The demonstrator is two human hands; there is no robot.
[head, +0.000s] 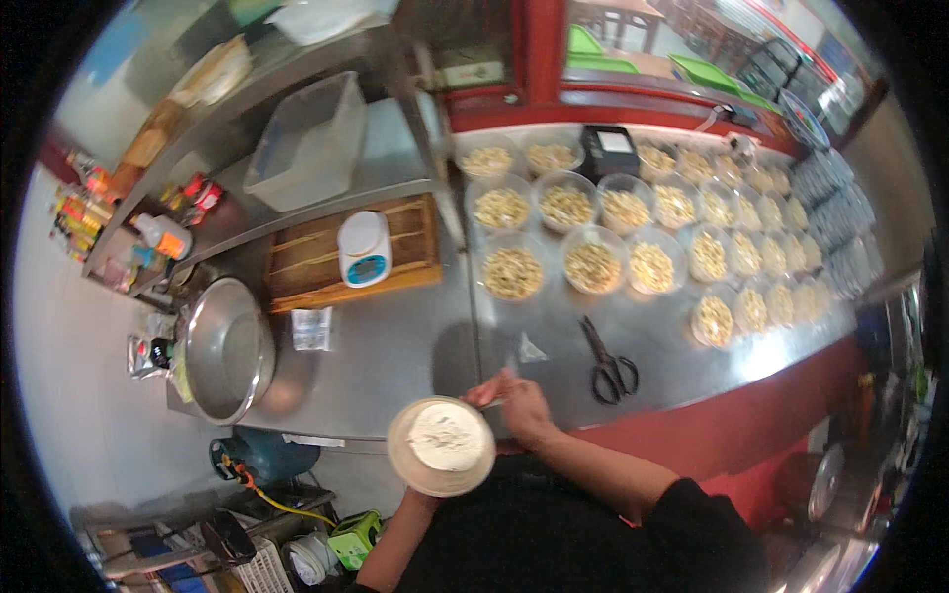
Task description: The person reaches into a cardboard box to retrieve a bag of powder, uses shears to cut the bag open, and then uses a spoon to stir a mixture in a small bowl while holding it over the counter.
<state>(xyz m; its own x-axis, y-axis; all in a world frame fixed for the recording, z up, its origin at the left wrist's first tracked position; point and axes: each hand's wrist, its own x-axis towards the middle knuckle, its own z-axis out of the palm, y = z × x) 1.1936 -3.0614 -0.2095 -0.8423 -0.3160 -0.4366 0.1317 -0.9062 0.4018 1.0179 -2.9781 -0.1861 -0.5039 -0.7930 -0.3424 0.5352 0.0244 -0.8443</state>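
A round bowl heaped with white powder is held close to my body at the counter's front edge. My left hand supports it from below, and most of that hand is hidden behind the bowl. Just right of the rim is my right hand, fingers curled and blurred; whether something thin is pinched in them is unclear. A small clear plastic scrap lies beyond it on the steel counter. Black-handled scissors rest to the right, blades pointing away.
Several clear tubs of pale chopped food stand in rows at the back right, beside stacked plastic containers. At left are a steel basin, a white packet and a kitchen scale on a wooden board, below a shelf.
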